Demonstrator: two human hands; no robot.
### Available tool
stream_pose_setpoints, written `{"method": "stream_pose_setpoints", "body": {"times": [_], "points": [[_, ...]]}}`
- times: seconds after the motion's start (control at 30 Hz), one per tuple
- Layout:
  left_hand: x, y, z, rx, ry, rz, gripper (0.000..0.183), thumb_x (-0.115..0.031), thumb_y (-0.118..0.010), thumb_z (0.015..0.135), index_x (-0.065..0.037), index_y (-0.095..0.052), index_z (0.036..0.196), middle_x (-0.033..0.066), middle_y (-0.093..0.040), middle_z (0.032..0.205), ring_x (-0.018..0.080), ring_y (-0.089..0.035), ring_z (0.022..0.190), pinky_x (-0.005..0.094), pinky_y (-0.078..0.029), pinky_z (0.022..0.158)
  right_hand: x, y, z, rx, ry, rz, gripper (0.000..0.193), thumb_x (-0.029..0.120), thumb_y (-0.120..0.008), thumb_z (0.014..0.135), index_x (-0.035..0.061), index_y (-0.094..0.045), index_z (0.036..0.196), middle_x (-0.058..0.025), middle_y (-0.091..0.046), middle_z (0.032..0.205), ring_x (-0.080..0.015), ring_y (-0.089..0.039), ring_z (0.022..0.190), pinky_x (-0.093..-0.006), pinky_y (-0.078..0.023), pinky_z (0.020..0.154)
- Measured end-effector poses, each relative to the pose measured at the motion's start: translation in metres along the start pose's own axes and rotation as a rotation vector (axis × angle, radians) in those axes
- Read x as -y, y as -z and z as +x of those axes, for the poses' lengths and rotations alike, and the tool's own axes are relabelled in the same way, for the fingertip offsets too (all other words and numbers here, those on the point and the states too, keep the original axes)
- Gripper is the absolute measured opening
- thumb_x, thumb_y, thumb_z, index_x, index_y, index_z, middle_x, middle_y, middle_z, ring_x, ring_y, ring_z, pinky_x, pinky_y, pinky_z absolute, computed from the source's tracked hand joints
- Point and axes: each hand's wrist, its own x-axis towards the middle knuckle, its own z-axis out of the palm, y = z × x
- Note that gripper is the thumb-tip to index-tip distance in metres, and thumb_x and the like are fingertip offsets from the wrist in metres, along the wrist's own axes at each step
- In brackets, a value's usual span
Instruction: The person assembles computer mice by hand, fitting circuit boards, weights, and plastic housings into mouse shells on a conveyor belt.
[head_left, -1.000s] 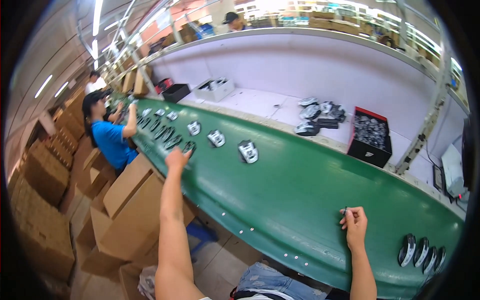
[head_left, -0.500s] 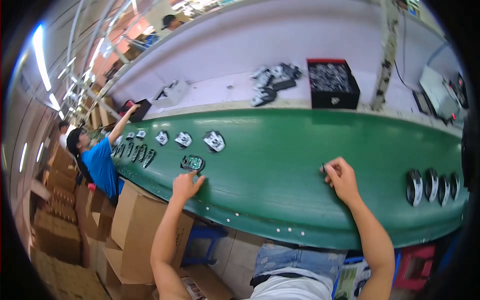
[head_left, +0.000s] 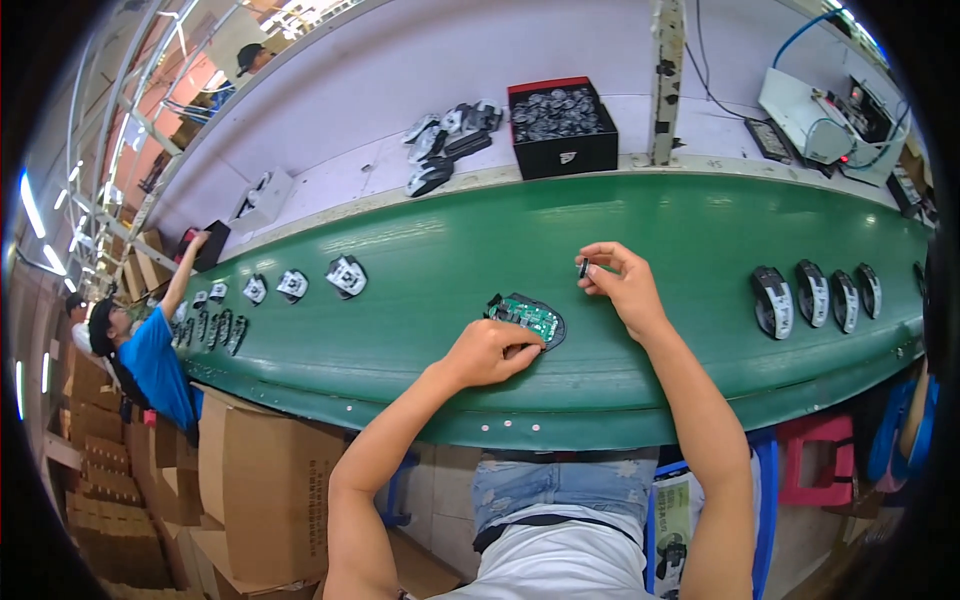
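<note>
In front of me on the green belt lies a computer mouse base (head_left: pixel 533 317), its green circuit board facing up. My left hand (head_left: pixel 488 352) is closed on its near edge, the fingers partly covering the board. To the right, a little above the belt, my right hand (head_left: pixel 618 285) pinches a small dark scroll wheel (head_left: pixel 583 268) between thumb and fingertips. The wheel is apart from the mouse base.
Mouse shells (head_left: pixel 346 277) sit in a row at left; several upright mouse covers (head_left: pixel 773 302) stand at right. On the back shelf are a black box (head_left: pixel 567 158) of small dark parts, a heap of mouse parts (head_left: pixel 430 174) and a white device (head_left: pixel 815 115). A co-worker (head_left: pixel 158 360) reaches in at left.
My left hand has brought the mouse base rightward along the belt, nearer my right hand. My right hand still holds the scroll wheel, raised closer to the middle. The view has shifted right.
</note>
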Motion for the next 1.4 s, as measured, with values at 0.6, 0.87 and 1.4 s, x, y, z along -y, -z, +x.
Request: {"method": "stream_pose_setpoints", "body": {"times": [0.6, 0.87, 1.4], "points": [[0.013, -0.024, 0.025, -0.192, -0.034, -0.020, 0.016, -0.018, -0.075, 0.080, -0.011, -0.067, 0.092, 0.0028, -0.054, 0.053, 0.0210, -0.056, 0.046, 0.0348, -0.044, 0.047, 0.000, -0.018, -0.009, 0.058, 0.301, -0.691, 0.029, 0.004, -0.077, 0.080, 0.0046, -0.071, 0.109, -0.0133, -0.074, 0.102, -0.0244, -0.072, 0.093, -0.0343, -0.057, 0.083], [0.017, -0.019, 0.023, -0.135, -0.001, 0.037, 0.038, -0.029, -0.075, 0.084, -0.017, -0.065, 0.119, 0.0029, -0.055, 0.055, 0.0229, -0.061, 0.051, 0.0383, -0.048, 0.050, 0.012, -0.010, -0.006, 0.080, 0.250, -0.916, 0.027, 0.004, -0.079, 0.078, 0.0017, -0.072, 0.104, -0.0105, -0.075, 0.108, -0.0253, -0.072, 0.099, -0.0354, -0.055, 0.092], [0.009, -0.027, 0.021, -0.080, -0.059, 0.129, 0.037, -0.031, -0.071, 0.086, -0.019, -0.069, 0.120, 0.0087, -0.068, 0.072, 0.0292, -0.067, 0.065, 0.0428, -0.054, 0.061, 0.024, -0.011, -0.009, 0.103, 0.308, -1.115, 0.021, 0.006, -0.079, 0.077, 0.0010, -0.073, 0.096, -0.0097, -0.072, 0.104, -0.0304, -0.069, 0.096, -0.0388, -0.054, 0.084]]}}
